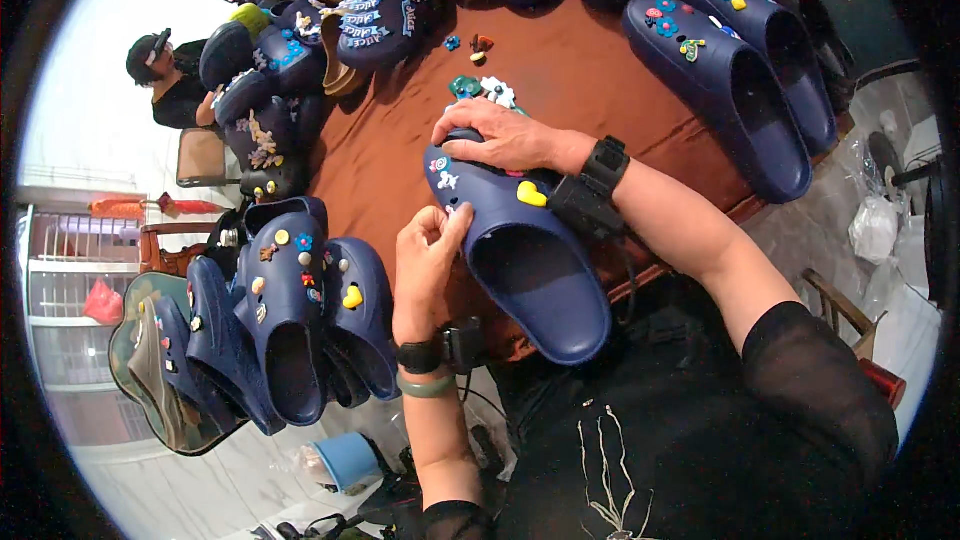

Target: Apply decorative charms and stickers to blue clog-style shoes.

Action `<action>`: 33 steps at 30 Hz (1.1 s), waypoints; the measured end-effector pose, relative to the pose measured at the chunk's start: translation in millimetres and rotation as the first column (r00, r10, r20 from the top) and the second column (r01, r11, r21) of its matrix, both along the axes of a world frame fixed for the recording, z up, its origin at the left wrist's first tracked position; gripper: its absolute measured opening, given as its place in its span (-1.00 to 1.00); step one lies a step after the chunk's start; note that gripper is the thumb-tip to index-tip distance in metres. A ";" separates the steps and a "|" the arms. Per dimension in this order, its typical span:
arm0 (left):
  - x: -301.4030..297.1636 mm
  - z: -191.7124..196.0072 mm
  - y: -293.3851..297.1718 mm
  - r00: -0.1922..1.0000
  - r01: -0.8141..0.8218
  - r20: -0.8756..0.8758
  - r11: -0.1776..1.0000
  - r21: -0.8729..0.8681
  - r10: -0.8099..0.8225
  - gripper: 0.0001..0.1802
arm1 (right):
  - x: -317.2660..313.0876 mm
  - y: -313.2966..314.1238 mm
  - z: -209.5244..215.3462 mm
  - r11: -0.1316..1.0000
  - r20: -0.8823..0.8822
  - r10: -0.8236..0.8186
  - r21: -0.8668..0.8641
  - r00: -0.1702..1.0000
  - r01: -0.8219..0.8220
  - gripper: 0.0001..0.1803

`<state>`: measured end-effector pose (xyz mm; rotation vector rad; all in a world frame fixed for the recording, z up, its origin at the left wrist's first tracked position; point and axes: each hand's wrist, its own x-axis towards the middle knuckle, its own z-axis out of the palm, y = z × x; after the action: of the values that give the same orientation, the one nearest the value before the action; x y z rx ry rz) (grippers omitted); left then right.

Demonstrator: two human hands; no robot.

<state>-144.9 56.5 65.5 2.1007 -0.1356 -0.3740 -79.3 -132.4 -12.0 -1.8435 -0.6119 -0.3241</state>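
A navy blue clog [545, 275] lies at the table's near edge, its heel toward me. My right hand [495, 135] wraps over its toe, fingers curled round the front. My left hand [428, 255] is at the clog's left side, thumb and forefinger pinched against the upper; whatever is between them is too small to make out. A yellow heart charm [531, 194] and a small white charm [447, 181] sit on the clog's upper. Just beyond my right hand lie green and white charms [497, 92], partly hidden.
Loose charms [482, 45] lie farther back on the brown cloth [560, 65]. Decorated clogs [715, 80] stand at the right, along the back and on a left-hand stand [125, 340]. A blue bucket [347, 461] is on the floor. Another person [175, 80] is at the far left.
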 end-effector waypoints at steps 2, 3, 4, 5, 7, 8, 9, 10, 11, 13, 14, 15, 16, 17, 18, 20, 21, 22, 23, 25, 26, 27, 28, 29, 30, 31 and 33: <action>2.4 10.3 -2.3 0.998 0.044 0.027 0.986 0.163 -0.049 -0.61 | 0.1 1.7 1.9 1.000 0.013 0.006 -0.005 1.000 -0.006 -0.73; 2.9 10.0 1.9 0.968 0.137 0.176 0.967 0.214 -0.176 -0.60 | -0.9 3.1 4.1 1.000 -0.010 0.006 0.005 1.000 -0.006 -0.73; 3.5 11.1 5.2 0.901 0.218 0.311 0.935 0.281 -0.303 -0.58 | -1.8 4.7 6.1 1.000 -0.032 0.005 0.015 0.999 -0.005 -0.73; 6.6 16.5 2.8 0.966 0.207 0.066 0.900 0.383 -0.250 -0.68 | -0.1 3.5 3.9 1.000 0.009 0.001 0.001 1.000 -0.001 -0.73; 6.6 15.8 5.6 0.974 0.212 0.024 0.941 0.263 -0.226 -0.68 | 4.3 3.3 -0.8 0.998 -0.055 0.019 0.065 0.998 -0.015 -0.73; 5.9 14.1 5.7 0.978 0.211 -0.024 0.968 0.134 -0.210 -0.67 | 5.3 0.9 -2.9 0.992 -0.120 0.036 0.126 0.992 -0.021 -0.72; 3.6 8.9 5.8 0.976 0.219 -0.026 0.967 0.134 -0.217 -0.67 | 7.1 -2.4 -4.9 0.984 -0.217 0.067 0.178 0.974 -0.028 -0.67; 0.8 -0.7 6.0 0.989 0.146 -0.022 0.989 0.008 -0.146 -0.65 | 8.8 -8.1 -7.0 0.984 -0.220 0.057 0.177 0.974 -0.018 -0.67; 0.3 -9.0 7.9 0.997 0.066 -0.024 0.991 -0.118 -0.070 -0.63 | 12.1 -12.8 -8.7 0.976 -0.234 0.087 0.217 0.968 -0.035 -0.65; 11.7 -35.9 20.2 0.998 0.032 -0.036 0.974 -0.224 -0.041 -0.60 | 13.3 -22.9 -5.8 0.969 -0.275 0.130 0.240 0.953 -0.063 -0.58; 17.2 -47.7 26.9 0.999 -0.011 -0.054 0.945 -0.327 -0.007 -0.58 | 10.6 -26.2 0.0 0.969 -0.273 0.134 0.239 0.953 -0.067 -0.58; 21.7 -51.2 30.2 0.999 -0.019 -0.046 0.945 -0.325 0.004 -0.58 | 6.4 -26.4 10.0 0.972 -0.288 0.206 0.174 0.935 -0.160 -0.56; 30.5 -54.6 30.7 0.993 -0.116 -0.073 0.921 -0.372 0.096 -0.57 | 2.8 -26.8 20.3 0.961 -0.308 0.274 0.107 0.911 -0.253 -0.52; 38.6 -53.2 19.7 0.980 -0.198 -0.111 0.885 -0.422 0.166 -0.56 | 0.6 -36.6 24.0 0.944 -0.285 0.300 -0.047 0.910 -0.326 -0.36; 43.2 -49.9 12.7 0.981 -0.193 -0.110 0.883 -0.427 0.161 -0.56 | -0.6 -40.1 21.8 0.945 -0.285 0.295 -0.052 0.912 -0.322 -0.36; 53.5 -39.8 -0.2 0.993 -0.079 -0.106 0.947 -0.311 0.048 -0.50 | -3.1 -43.1 19.0 0.940 -0.221 0.208 -0.223 0.953 -0.257 -0.24; 56.9 -40.1 -21.9 0.969 -0.209 -0.219 0.849 -0.485 0.114 -0.43 | -0.8 -43.4 19.6 0.937 -0.314 0.225 -0.191 0.922 -0.294 -0.20; 45.4 -35.0 -25.9 0.995 -0.100 -0.050 0.967 -0.234 0.091 -0.38 | -0.9 -44.7 19.4 0.926 -0.328 0.231 -0.214 0.916 -0.310 -0.22; 59.1 -41.0 -10.8 0.999 -0.024 0.027 0.990 -0.137 0.028 -0.36 | 1.0 -33.4 22.3 0.926 -0.281 0.234 -0.228 0.931 -0.302 -0.25; 79.6 -46.0 6.0 0.994 0.085 0.072 0.995 -0.056 -0.081 -0.29 | 1.8 -25.2 16.4 0.925 -0.141 0.209 -0.291 0.968 -0.242 -0.34; 83.3 -54.0 -0.2 0.991 0.125 0.051 0.989 -0.082 -0.121 -0.26 | 3.3 -27.0 5.0 0.924 -0.049 0.183 -0.332 0.982 -0.188 -0.39; 87.5 -62.3 -13.7 0.984 0.161 0.089 0.985 -0.066 -0.155 -0.29 | 1.0 -39.5 -0.1 0.918 -0.042 0.149 -0.365 0.988 -0.154 -0.42; 80.3 -49.6 -12.5 0.972 0.168 0.169 0.986 -0.024 -0.161 -0.32 | -7.1 -38.8 17.1 0.913 0.016 0.144 -0.387 0.989 -0.127 -0.45; 81.0 -46.2 -13.6 0.963 0.167 0.211 0.985 0.031 -0.170 -0.33 | -10.3 -40.0 26.5 0.906 -0.011 0.130 -0.405 0.992 -0.123 -0.46; 81.2 -45.4 -10.4 0.955 0.160 0.238 0.983 0.090 -0.177 -0.33 | -12.7 -37.7 31.7 0.899 -0.049 0.117 -0.419 0.992 -0.127 -0.46; 81.9 -46.3 -5.5 0.965 0.134 0.210 0.983 0.121 -0.158 -0.33 | -10.1 -31.8 27.6 0.898 -0.003 0.121 -0.426 0.993 -0.110 -0.47; 78.2 -44.1 -5.2 0.971 0.135 0.183 0.984 0.115 -0.154 -0.33 | -11.5 -29.8 31.1 0.889 0.011 0.099 -0.450 0.995 -0.084 -0.49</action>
<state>-66.7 51.2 21.4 2.2326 -0.3925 -0.2689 -90.8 -162.2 19.1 -2.2458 -0.8486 -0.1562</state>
